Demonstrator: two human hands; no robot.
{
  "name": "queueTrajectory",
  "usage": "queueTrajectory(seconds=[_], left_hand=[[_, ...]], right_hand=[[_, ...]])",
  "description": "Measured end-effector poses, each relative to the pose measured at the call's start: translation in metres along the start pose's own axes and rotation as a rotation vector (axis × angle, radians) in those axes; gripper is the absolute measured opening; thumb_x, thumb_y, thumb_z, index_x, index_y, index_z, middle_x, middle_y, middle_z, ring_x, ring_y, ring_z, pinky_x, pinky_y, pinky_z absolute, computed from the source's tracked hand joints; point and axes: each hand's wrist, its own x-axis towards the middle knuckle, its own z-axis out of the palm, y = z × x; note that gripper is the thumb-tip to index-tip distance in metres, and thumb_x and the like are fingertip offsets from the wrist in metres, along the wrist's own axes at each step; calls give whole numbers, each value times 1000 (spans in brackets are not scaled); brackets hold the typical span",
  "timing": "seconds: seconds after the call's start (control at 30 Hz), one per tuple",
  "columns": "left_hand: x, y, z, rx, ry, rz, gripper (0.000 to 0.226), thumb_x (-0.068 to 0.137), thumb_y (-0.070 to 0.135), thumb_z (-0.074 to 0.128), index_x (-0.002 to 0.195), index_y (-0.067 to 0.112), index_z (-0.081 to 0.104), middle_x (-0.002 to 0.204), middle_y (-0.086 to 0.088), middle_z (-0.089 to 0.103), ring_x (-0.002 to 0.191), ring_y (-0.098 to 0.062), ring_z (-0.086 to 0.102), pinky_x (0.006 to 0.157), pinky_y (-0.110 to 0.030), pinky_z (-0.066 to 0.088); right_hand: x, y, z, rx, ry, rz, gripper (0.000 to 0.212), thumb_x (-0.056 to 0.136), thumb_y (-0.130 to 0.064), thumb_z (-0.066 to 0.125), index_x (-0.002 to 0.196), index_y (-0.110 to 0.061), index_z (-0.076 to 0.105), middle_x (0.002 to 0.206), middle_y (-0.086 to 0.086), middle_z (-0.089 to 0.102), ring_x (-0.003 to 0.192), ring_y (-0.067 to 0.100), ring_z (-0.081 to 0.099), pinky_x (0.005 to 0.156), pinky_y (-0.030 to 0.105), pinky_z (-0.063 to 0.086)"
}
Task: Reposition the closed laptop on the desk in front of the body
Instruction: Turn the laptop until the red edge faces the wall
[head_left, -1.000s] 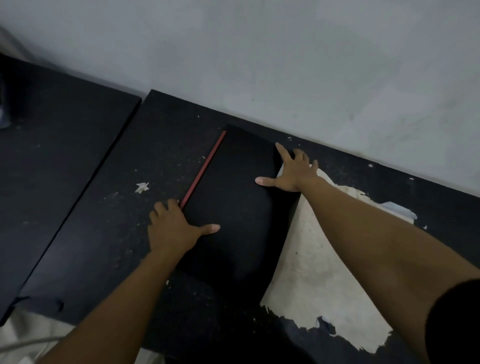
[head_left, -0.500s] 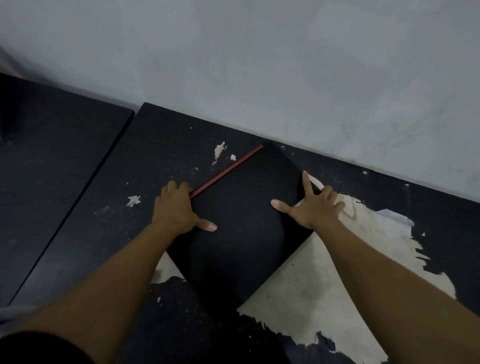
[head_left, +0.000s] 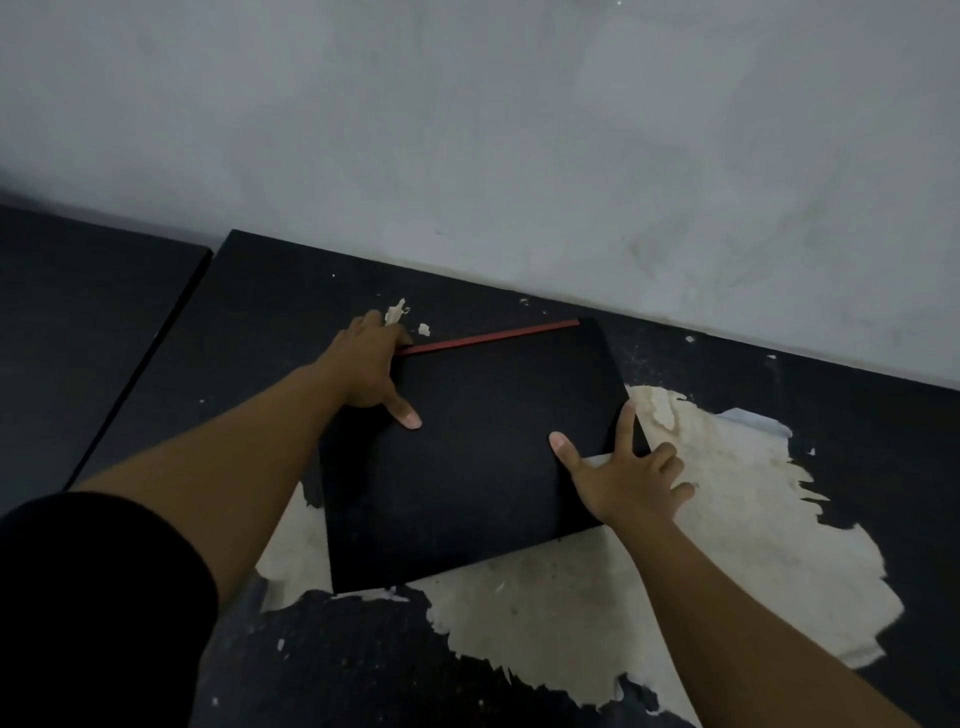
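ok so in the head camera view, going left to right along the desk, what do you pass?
Second desk → left hand → closed laptop → right hand → peeled pale patch of the desk.

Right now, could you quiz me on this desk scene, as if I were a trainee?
1. True or false: the laptop is closed.
2. What colour is the strip along its far edge?
3. Which of the hands grips the far corner: A left hand, B right hand?

Key: 1 true. 2 red. 3 A; the right hand holds the near right edge, over the desk's peeled pale patch.
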Motion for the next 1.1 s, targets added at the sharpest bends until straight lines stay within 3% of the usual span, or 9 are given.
queueTrajectory(seconds=[0.13, 0.23, 0.3, 0.4, 0.5, 0.6, 0.8, 1.1], left_hand=[[-1, -5, 5, -57, 15, 8, 128, 37, 63, 96, 148, 24, 45, 117, 2, 33, 125, -29, 39, 108, -47, 39], [-10, -3, 9, -114, 51, 3, 124, 44, 57, 97, 151, 27, 43, 125, -3, 38, 129, -30, 39, 111, -48, 38], [-27, -2, 19, -142, 164, -39, 120, 49, 57, 96, 152, 29, 40, 135, -10, 37, 130, -33, 37, 110, -49, 37], [-63, 2, 46, -118, 388, -242, 118, 59, 71, 83, 155, 31, 28, 141, -19, 29, 130, -42, 34, 106, -55, 35], [-98, 3, 77, -246, 296, -440, 130, 54, 90, 69, 157, 42, 5, 152, -23, 15, 136, -51, 30, 105, -63, 36], [-117, 0, 100, -493, 206, -492, 136, 50, 88, 73, 155, 49, -3, 157, -23, 12, 131, -53, 43, 100, -59, 45], [-112, -4, 108, -580, 273, -438, 135, 54, 68, 89, 157, 41, 6, 157, -23, 19, 127, -50, 49, 96, -56, 49], [-99, -21, 80, -552, 215, -422, 143, 39, 72, 87, 159, 43, 13, 161, -20, 12, 139, -49, 38, 110, -60, 38]], right_hand=[[0, 0, -1, 4, 0, -13, 114, 61, -103, 2, 156, -41, -17, 142, 24, 28, 130, 42, 28, 106, 60, 20], [2, 1, -1, -3, -5, -24, 115, 61, -103, 2, 156, -40, -18, 143, 24, 27, 130, 42, 27, 107, 60, 19], [2, 2, -1, -11, -19, -34, 116, 60, -104, 1, 155, -40, -18, 144, 23, 27, 131, 42, 26, 106, 59, 19], [5, 3, 0, -26, -8, -43, 119, 56, -105, -4, 155, -40, -18, 143, 22, 28, 129, 41, 28, 104, 57, 20], [8, 4, 1, -20, -4, -56, 122, 52, -106, -5, 155, -42, -19, 143, 22, 30, 128, 41, 30, 102, 56, 22], [13, 7, -2, 8, -33, -74, 123, 48, -108, -2, 152, -46, -22, 144, 22, 29, 131, 42, 29, 103, 56, 22], [18, 16, -5, 35, -48, -114, 120, 47, -109, 2, 149, -52, -23, 146, 22, 31, 131, 43, 32, 103, 57, 26], [0, 21, 2, 62, -53, -118, 111, 55, -106, 1, 147, -50, -28, 140, 23, 38, 126, 42, 39, 100, 56, 30]])
